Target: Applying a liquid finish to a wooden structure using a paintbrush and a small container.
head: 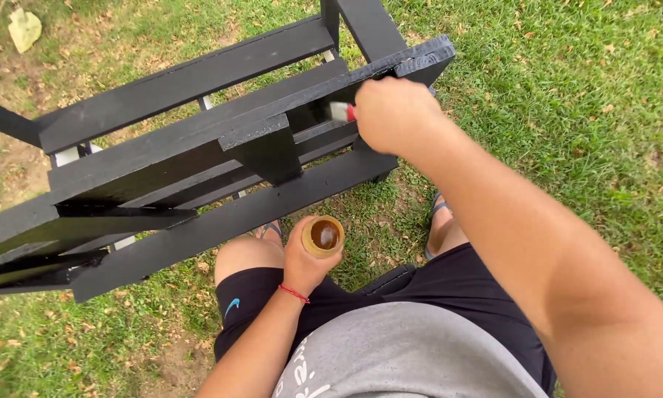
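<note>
Patchy green lawn (604,110) underfoot. Black-painted slatted wooden pallet frame (199,140) on its side, mostly coated; few pale strips show between slats. Left hand (306,262) wrapped around small round tan container of dark liquid (323,236). Right hand (394,114) fisted on red-and-white-handled brush (342,112) at frame's right end.
</note>
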